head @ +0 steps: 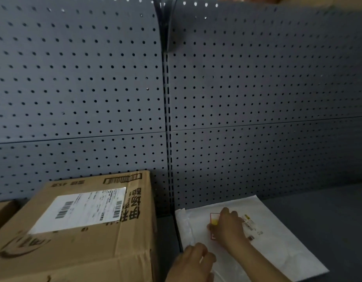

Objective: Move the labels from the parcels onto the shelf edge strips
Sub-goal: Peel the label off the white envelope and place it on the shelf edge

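A flat white parcel bag (278,247) lies on the dark shelf at lower right. On it sits a small red-edged label with a yellow patch (214,219), partly covered by my right hand (230,227), whose curled fingers are on the label's edge. My left hand (193,259) rests with bent fingers on the bag's near left corner, holding it down. A printed sticker (252,226) shows beside my right hand. To the left stands a cardboard box (74,251) with a white shipping label (82,210) on top.
Grey perforated back panels (257,88) fill the view, split by a slotted upright (168,139). Another brown box corner (0,212) shows at far left. Bare dark shelf surface (329,220) lies right of the bag. No shelf edge strip is in view.
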Demonstrator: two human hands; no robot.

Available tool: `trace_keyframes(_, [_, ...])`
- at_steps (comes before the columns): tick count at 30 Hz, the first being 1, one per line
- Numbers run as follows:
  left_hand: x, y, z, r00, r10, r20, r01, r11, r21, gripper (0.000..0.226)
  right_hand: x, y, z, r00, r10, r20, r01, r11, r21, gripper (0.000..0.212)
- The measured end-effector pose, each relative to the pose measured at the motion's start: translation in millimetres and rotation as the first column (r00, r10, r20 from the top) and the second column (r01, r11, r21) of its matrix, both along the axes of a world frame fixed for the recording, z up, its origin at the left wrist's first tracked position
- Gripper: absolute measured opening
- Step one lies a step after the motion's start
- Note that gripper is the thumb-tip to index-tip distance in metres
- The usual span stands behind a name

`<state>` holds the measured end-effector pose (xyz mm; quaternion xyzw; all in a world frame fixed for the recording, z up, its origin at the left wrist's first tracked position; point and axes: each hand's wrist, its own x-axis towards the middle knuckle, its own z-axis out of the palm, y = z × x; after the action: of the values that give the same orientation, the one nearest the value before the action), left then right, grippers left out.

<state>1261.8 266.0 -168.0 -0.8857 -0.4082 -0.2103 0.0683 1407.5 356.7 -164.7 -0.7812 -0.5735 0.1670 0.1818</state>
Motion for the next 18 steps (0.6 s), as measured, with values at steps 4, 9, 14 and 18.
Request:
trace_keyframes(4, [0,5,2,0.999,-0.034,0.015,0.034,0.999,0.035,0.018,2,5,7,0.988,-0.025,-0.155,0.020,0.999,-0.037,0.053])
trace_keyframes(9, [2,0,4,0.997,-0.078,0.004,0.078,0.996,0.040,0.017,26,-14,25,0.953,0.007,-0.304,-0.013,1.000,-0.017,0.023])
trace_keyframes(14, [19,-19,-1,0.985,-0.169,0.044,0.168,0.985,0.022,0.024,59,-62,35,0.833,-0.010,-0.552,0.088,0.989,0.115,0.018])
trace_keyframes(18, [39,-38,-13,0.970,-0.233,0.066,0.229,0.972,0.053,0.024,79,-108,41,0.787,-0.005,-0.617,0.120,0.982,0.145,0.019])
